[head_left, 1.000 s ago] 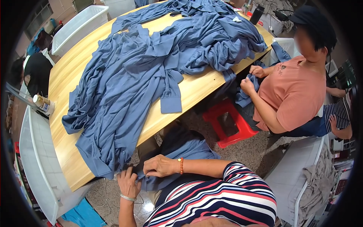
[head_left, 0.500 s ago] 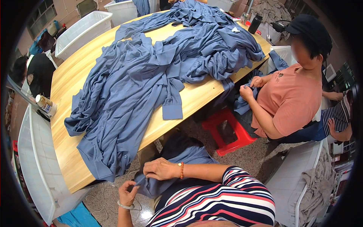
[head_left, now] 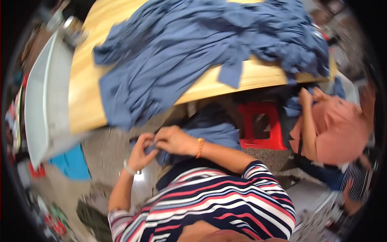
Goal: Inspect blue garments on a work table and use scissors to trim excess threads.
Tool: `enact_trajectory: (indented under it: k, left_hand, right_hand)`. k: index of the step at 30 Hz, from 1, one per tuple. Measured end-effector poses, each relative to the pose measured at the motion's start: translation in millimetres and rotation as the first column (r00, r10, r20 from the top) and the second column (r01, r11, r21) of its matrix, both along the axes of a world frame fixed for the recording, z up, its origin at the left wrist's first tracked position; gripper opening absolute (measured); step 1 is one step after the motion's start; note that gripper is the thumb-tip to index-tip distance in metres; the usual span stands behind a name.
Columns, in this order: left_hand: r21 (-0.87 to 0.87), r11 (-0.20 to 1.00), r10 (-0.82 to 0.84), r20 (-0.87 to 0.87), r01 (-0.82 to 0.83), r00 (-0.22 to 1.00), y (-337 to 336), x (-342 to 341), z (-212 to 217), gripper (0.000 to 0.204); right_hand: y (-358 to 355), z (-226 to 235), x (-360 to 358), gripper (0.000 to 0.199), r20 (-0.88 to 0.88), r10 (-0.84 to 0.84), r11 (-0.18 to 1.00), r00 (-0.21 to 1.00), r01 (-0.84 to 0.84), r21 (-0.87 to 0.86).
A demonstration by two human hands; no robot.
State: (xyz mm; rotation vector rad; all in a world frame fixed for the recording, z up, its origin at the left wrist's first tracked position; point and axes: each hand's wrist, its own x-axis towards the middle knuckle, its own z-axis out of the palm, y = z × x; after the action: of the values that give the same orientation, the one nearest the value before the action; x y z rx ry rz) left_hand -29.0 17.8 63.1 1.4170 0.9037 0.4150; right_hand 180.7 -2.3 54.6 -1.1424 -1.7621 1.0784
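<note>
A blue-grey shirt (head_left: 215, 135) lies across my lap, its edge drawn up between my two hands. My left hand (head_left: 142, 152), with a pale bracelet at the wrist, pinches that edge between thumb and fingers. Right beside it, my right hand (head_left: 175, 140) grips the same cloth with curled fingers; an orange beaded bracelet sits on this wrist. The fingertips of both hands nearly meet, and motion blur hides the exact bit of fabric between them. Ahead, a heap of similar blue-grey shirts (head_left: 173, 52) covers much of the wooden table (head_left: 82, 101), some hanging over its near edge.
At the right a co-worker in a salmon top (head_left: 332, 129) handles blue cloth beside a red stool (head_left: 264, 139). A white bin (head_left: 38, 97) stands left of the table, with bright blue cloth (head_left: 72, 161) on the floor below. Another person in stripes (head_left: 356, 177) is farther right.
My view has tilted down, so the table and the co-worker sit higher in the picture. Both hands keep hold of the shirt, with the left now closer to the right.
</note>
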Motion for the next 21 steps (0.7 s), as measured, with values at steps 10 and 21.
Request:
enact_trajectory:
  k: [10,21]
  left_hand:
    - [0.831,0.478,0.288,-0.453,0.283,0.844,14,22,-10,0.020]
    - [0.522,0.830,0.304,-0.131,-0.194,0.944,-34,20,-38,0.022]
  right_hand:
    - [15,-3,-2,0.009,-0.038,-0.088,0.979,0.995,0.079,-0.190]
    - [26,18,5,0.020,-0.422,-0.237,0.716,0.875,-0.136,-0.684]
